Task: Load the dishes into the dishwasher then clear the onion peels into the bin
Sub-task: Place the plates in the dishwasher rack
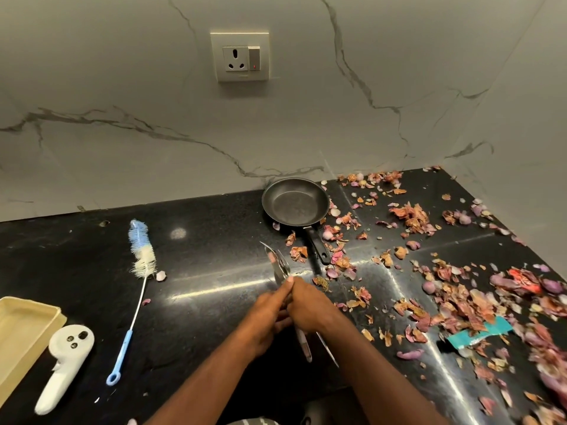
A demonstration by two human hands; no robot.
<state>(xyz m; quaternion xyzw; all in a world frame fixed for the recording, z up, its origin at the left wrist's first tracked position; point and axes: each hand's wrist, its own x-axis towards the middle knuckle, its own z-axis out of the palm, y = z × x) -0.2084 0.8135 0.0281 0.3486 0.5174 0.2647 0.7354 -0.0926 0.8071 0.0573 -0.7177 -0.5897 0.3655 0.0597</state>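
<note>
Both hands meet over the middle of the black counter [199, 271], gripping a bundle of metal cutlery [277, 260]. Its heads, a fork and a spoon, stick out past the fingers toward the wall. Handle ends poke out below the hands. My left hand [270, 314] wraps the bundle from the left and my right hand [310, 305] from the right. A small black frying pan [295, 202] sits empty near the wall, handle pointing toward me. Onion peels [454, 302] lie thickly across the right half of the counter.
A blue and white bottle brush [139, 271] lies at the left. A white hand-held controller [66, 360] rests beside a beige tray [21, 329] at the left edge. A teal wrapper [478, 332] and a red one [521, 279] lie among the peels. A wall socket [240, 56] is above.
</note>
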